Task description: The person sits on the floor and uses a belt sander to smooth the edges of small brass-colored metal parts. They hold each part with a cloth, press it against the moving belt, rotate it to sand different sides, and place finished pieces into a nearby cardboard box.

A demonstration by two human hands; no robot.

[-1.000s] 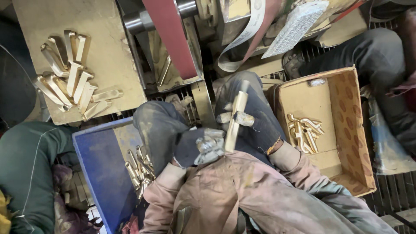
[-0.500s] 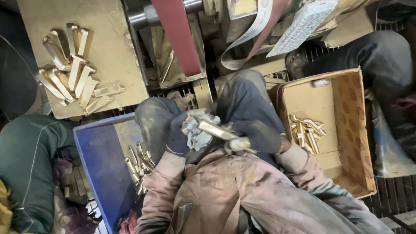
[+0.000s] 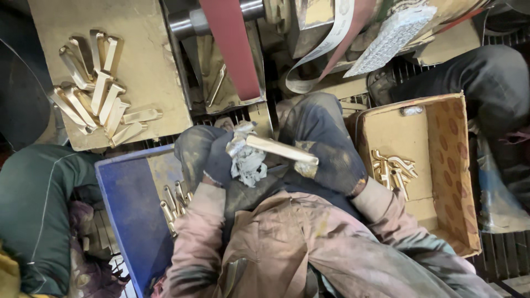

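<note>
My left hand, in a dark glove, grips one end of a brass-coloured metal handle along with a grey rag. My right hand, also gloved, holds the handle's other end. The piece lies nearly level over my lap, just below the red sanding belt. Both sleeves are dusty pink.
A flat board at upper left carries several brass handles. A blue bin by my left arm holds more. A cardboard box at right contains several bent brass pieces. Another person's dark leg is at far right.
The handle stood upright in my right hand a second ago; it has turned to lie nearly level, and both hands hold it now, closer to the belt.
</note>
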